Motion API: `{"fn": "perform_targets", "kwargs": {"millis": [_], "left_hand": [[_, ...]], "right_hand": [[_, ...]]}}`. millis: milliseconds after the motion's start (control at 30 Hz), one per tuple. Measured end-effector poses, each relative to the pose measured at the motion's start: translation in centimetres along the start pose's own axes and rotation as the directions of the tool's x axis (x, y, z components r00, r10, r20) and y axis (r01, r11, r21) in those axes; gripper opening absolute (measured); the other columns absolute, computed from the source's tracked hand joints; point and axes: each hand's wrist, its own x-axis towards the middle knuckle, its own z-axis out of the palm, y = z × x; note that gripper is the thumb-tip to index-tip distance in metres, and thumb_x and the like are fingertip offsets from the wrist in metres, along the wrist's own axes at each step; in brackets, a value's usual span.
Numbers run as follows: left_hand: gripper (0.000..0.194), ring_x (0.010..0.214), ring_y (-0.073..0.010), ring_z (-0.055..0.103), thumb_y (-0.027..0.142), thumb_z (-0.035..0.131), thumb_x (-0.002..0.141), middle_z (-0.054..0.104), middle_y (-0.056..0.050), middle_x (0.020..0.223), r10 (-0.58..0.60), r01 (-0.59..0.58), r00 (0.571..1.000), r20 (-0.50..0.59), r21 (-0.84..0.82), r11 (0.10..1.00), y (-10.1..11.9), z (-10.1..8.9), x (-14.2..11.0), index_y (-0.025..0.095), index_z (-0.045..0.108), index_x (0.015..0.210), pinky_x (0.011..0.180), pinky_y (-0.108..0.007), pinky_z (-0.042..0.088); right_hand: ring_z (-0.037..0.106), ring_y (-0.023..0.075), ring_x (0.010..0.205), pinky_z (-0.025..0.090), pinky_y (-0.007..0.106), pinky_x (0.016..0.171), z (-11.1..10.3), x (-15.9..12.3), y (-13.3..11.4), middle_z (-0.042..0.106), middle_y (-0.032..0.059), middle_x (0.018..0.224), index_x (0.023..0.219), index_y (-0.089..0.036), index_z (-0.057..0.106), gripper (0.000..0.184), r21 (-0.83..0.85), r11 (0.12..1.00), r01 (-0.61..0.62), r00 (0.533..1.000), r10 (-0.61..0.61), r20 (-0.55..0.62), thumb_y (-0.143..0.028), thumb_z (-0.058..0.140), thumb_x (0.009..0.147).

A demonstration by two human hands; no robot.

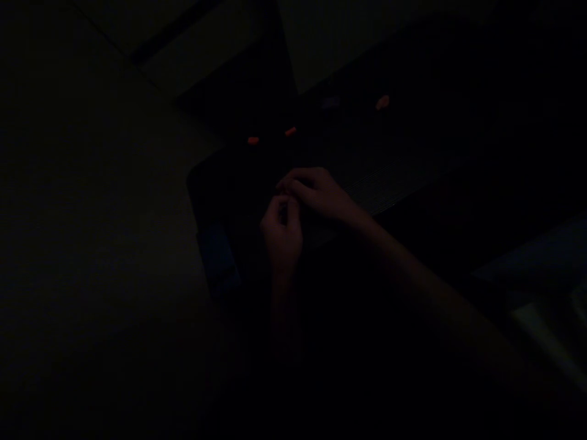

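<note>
Both my hands meet over a dark table [398, 174], fingertips close together in a pinch. My left hand [281, 232] comes up from below, its thumb and fingers curled toward each other. From the right reaches my right hand [316, 190], thumb and fingers brought together at the left hand's fingertips. Whatever they hold, if anything, is too dark and small to make out. Beyond the hands lie a small orange piece [253, 140] and a short orange stick-like piece [290, 131].
Farther right on the table is another orange piece [382, 102], roundish in outline. A dim dark block [330, 102] sits left of it. At the table's left edge lies a bluish flat rectangular thing [219, 260]. The scene is very dark.
</note>
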Motion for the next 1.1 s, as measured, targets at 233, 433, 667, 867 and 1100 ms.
{"fn": "perform_targets", "kwargs": {"millis": [233, 433, 667, 867, 1100], "left_hand": [[0.016, 0.070, -0.0119, 0.061, 0.031, 0.058, 0.094, 0.064, 0.001, 0.075, -0.007, 0.007, 1.000, 0.003, 0.014, 1.000, -0.07, 0.03, 0.03, 0.020, 0.062, 0.083, 0.063, -0.021, 0.047], [0.016, 0.069, -0.0120, 0.061, 0.030, 0.057, 0.094, 0.064, 0.001, 0.074, -0.022, 0.022, 1.000, -0.002, 0.027, 0.999, 0.10, -0.02, 0.00, 0.020, 0.062, 0.082, 0.062, -0.021, 0.045], [0.017, 0.074, -0.0137, 0.062, 0.032, 0.056, 0.093, 0.065, 0.000, 0.078, -0.043, 0.042, 0.999, 0.018, 0.038, 0.998, -0.17, -0.19, 0.07, 0.020, 0.063, 0.084, 0.067, -0.023, 0.047], [0.018, 0.075, -0.0146, 0.063, 0.034, 0.057, 0.091, 0.066, -0.001, 0.079, -0.063, 0.063, 0.998, -0.001, 0.052, 0.997, -0.44, -0.17, 0.16, 0.019, 0.064, 0.084, 0.068, -0.023, 0.048], [0.021, 0.070, -0.0149, 0.062, 0.036, 0.056, 0.091, 0.065, -0.001, 0.074, -0.071, 0.071, 0.997, -0.004, 0.088, 0.994, -0.36, -0.31, 0.17, 0.019, 0.065, 0.083, 0.065, -0.024, 0.047]], "right_hand": [[0.067, 0.0163, 0.086, 0.049, 0.026, 0.078, 0.09, 0.08, 0.21, 0.076, 0.0031, 0.091, 0.091, -0.014, 0.076, 0.024, -0.005, 1.000, 0.029, 1.000, -0.029, -0.007, -0.023, 0.053, 0.093], [0.068, 0.0161, 0.085, 0.049, 0.025, 0.077, 0.09, -0.03, 0.17, 0.076, 0.0039, 0.092, 0.092, -0.014, 0.075, 0.024, 0.004, 1.000, 0.031, 0.999, -0.031, -0.011, -0.023, 0.053, 0.094], [0.070, 0.0166, 0.090, 0.049, 0.026, 0.080, 0.16, 0.02, 0.05, 0.076, 0.0037, 0.094, 0.093, -0.015, 0.075, 0.023, 0.002, 1.000, 0.002, 1.000, -0.002, 0.001, -0.022, 0.053, 0.095], [0.070, 0.0158, 0.088, 0.049, 0.024, 0.078, 0.29, -0.06, 0.29, 0.077, 0.0028, 0.093, 0.094, -0.016, 0.075, 0.023, 0.030, 1.000, -0.007, 1.000, 0.007, -0.004, -0.025, 0.054, 0.096], [0.071, 0.0165, 0.089, 0.049, 0.025, 0.080, 0.40, -0.01, 0.23, 0.077, 0.0038, 0.095, 0.094, -0.016, 0.076, 0.023, 0.010, 1.000, -0.017, 1.000, 0.017, -0.001, -0.023, 0.054, 0.096]]}}
